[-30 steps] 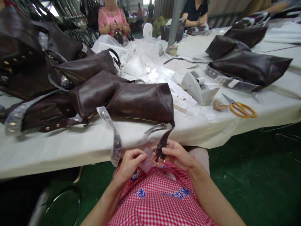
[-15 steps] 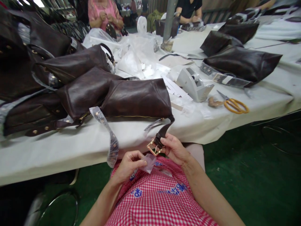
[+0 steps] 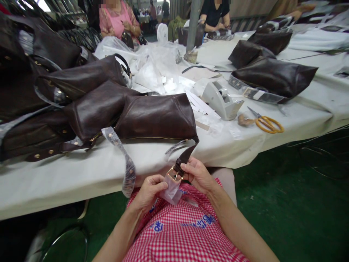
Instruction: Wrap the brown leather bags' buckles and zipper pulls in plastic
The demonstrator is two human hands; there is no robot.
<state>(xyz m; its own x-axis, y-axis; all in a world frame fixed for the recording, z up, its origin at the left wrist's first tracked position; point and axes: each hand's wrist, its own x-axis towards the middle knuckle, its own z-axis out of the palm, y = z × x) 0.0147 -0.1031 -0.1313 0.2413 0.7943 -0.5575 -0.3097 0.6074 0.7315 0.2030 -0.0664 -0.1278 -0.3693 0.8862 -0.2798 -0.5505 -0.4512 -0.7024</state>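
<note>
A dark brown leather bag [image 3: 156, 116] lies on its side at the near table edge, its strap [image 3: 188, 151] hanging over towards my lap. My right hand [image 3: 197, 173] pinches that strap just behind its gold buckle [image 3: 176, 174]. Between thumb and fingers of my left hand [image 3: 152, 189] is a small clear plastic bag [image 3: 171, 191], its upper edge at the buckle's lower end. Whether the buckle's tip is inside the plastic or behind it, I cannot tell. To the left, a plastic-wrapped strap [image 3: 127, 169] with gold studs dangles over the edge.
More brown bags [image 3: 92, 105] are piled at the left, others [image 3: 275, 76] at the right. A grey tape dispenser [image 3: 220, 100] and orange-handled scissors [image 3: 268, 124] lie right of the near bag. Plastic sheets [image 3: 152, 65] heap mid-table. Co-workers [image 3: 118, 20] sit across, near a post [image 3: 193, 27].
My left hand has brought the plastic bag up against the buckle, where a gap showed before. The buckle has shifted slightly left, and the whole view has turned a little.
</note>
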